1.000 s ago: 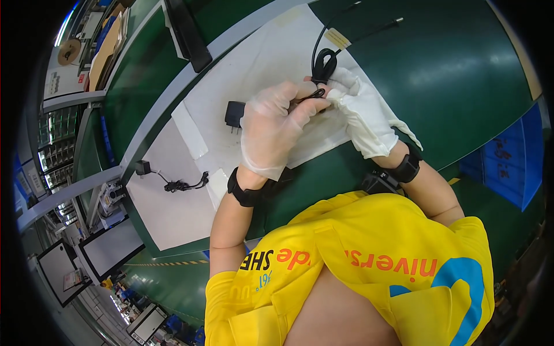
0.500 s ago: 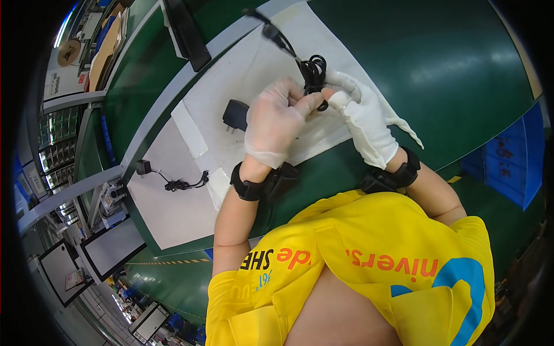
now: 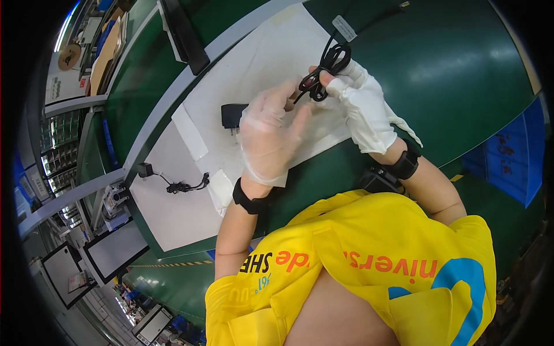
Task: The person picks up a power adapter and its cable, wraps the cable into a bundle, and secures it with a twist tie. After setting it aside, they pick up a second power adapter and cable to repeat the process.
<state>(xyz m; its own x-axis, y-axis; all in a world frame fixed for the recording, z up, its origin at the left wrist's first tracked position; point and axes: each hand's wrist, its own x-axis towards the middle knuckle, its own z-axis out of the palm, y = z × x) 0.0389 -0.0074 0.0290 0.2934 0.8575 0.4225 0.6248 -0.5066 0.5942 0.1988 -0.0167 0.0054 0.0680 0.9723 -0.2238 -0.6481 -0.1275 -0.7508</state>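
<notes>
A bundled black cable (image 3: 330, 64) hangs over the white sheet, wound in loops. My right hand (image 3: 362, 104), in a white glove with bare fingertips, pinches the bundle between thumb and fingers. Beside the lower end of the loops is my left hand (image 3: 270, 130), in a thin whitish glove. It is blurred, its thumb standing apart from its fingers, and nothing shows in its grip. A black plug adapter (image 3: 233, 115) with metal prongs lies just left of that hand. From the bundle's top runs cable with a white label (image 3: 344, 28) and a blurred end connector (image 3: 404, 6).
A second small adapter (image 3: 145, 169) with a tied black cord (image 3: 187, 185) rests on the pale sheet (image 3: 173, 222) at left. A black bar-shaped object (image 3: 187, 37) stands beyond the grey rail. A blue bin (image 3: 511, 158) is at the right, beside the green table (image 3: 450, 75).
My left hand has come off the bundle and moved slightly left and down. My right hand has raised and turned the bundle; its loose end has swung to the right.
</notes>
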